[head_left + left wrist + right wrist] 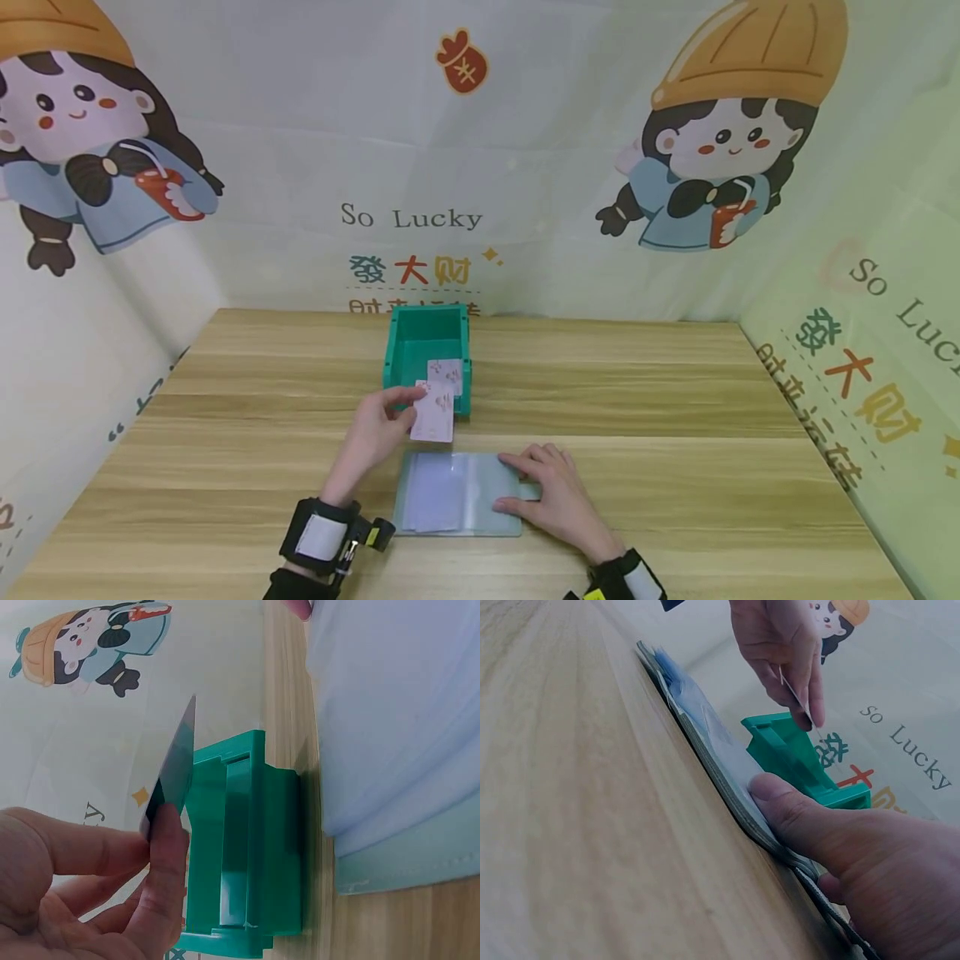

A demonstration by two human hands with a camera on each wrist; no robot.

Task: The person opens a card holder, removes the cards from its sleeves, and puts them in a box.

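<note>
My left hand (384, 427) pinches a pale pink printed card (433, 412) between thumb and fingers, in front of the green bin (427, 310). Edge-on in the left wrist view, that card (176, 769) stands up from the fingertips. A second similar card (446, 372) shows in the bin, partly covered by the held one. Nearer me, a light blue-green card album (491, 523) lies open with clear sleeves on top. My right hand (551, 487) rests on its right side, thumb and index finger extended over the page; in the right wrist view the thumb (774, 787) presses the surface.
The wooden table (637, 383) extends to both sides of the album and bin. Behind it hangs a printed cloth backdrop (555, 183), which also covers the left and right sides. A short tab (529, 492) sticks out from the album's right edge.
</note>
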